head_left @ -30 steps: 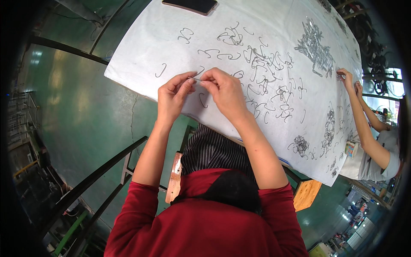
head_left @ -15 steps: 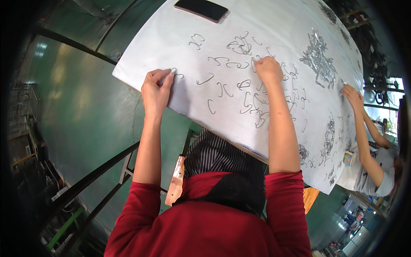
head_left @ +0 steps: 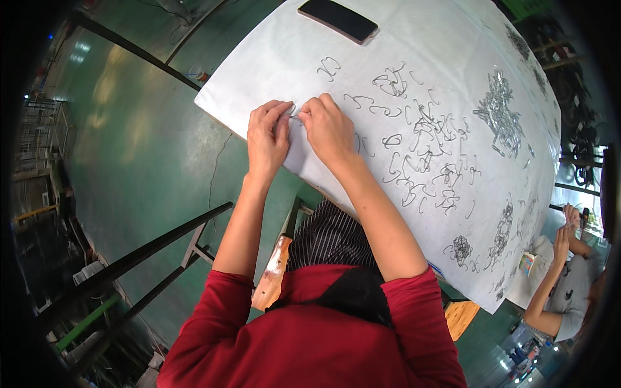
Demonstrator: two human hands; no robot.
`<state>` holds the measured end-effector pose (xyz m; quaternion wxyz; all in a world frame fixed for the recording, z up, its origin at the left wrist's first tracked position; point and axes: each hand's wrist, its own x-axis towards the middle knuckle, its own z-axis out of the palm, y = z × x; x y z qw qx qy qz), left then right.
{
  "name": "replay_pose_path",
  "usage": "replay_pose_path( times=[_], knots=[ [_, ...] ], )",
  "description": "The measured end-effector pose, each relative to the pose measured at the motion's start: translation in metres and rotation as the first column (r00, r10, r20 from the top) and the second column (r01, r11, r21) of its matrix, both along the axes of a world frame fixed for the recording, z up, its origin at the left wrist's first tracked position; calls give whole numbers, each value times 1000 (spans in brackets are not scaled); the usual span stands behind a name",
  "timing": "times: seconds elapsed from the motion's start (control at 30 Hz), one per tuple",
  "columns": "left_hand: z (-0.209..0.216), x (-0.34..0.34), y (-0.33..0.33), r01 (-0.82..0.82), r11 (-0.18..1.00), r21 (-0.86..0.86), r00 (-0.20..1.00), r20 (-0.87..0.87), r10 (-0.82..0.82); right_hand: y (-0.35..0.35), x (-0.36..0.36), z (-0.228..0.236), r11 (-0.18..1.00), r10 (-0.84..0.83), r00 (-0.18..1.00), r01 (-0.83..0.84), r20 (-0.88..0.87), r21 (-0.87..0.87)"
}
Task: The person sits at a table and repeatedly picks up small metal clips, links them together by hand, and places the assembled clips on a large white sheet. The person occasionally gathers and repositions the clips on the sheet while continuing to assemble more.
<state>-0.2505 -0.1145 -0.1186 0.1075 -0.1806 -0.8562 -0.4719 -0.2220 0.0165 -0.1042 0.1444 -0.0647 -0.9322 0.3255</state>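
My left hand (head_left: 269,143) is closed in a pinch over the near left edge of the white-covered table (head_left: 259,71). A thin bent wire hook (head_left: 294,108) shows at its fingertips. My right hand (head_left: 330,132) is closed right beside it, its thumb and forefinger pinching at the wire between the two hands. Whether the right fingers hold that same hook or a second one, I cannot tell. To the right of my hands lie many loose S-shaped wire hooks (head_left: 427,126), some tangled together. A smaller group of hooks (head_left: 328,68) sits just beyond my fingers.
A dark phone (head_left: 339,21) lies at the far edge. Shiny metal pieces (head_left: 499,116) form a pile farther right, with a dark wire heap (head_left: 501,226) nearer. Another person's hands (head_left: 566,229) are at the right, beside a paper cup (head_left: 527,262). Black metal rails (head_left: 136,258) stand at left.
My right hand has moved left from among the scattered hooks to meet my left hand. The other person's hands have drawn back from the table. The view has shifted slightly.
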Motion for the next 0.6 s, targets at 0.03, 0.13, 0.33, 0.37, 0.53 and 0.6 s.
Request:
replay_pose_path(
  times=[0.03, 0.13, 0.33, 0.37, 0.53, 0.6],
  knots=[
    [0, 0, 3, 16, 999, -33, 999, -47, -17, 5, 2, 0, 999, -37, 999, 37, 2, -12],
    [2, 0, 11, 3, 957, -289, 989, -138, -45, 30, 13, 4, 991, -129, 992, 129, 0, -45],
    [4, -35, 50, 6, 951, -311, 962, -259, -90, 78, 67, 19, 953, -257, 963, 267, 81, -141],
    [3, -46, 59, 13, 942, -336, 945, -303, -121, 81, 75, 21, 948, -271, 959, 281, 84, -150],
    [-1, -65, 105, 361, 821, -442, 917, 7, -399, 129, 94, 19, 877, -417, 907, 418, 58, -236],
    [19, -46, 107, 444, 874, -199, 896, 131, -425, 153, 78, 9, 899, -409, 912, 400, -18, -176]
  ],
)
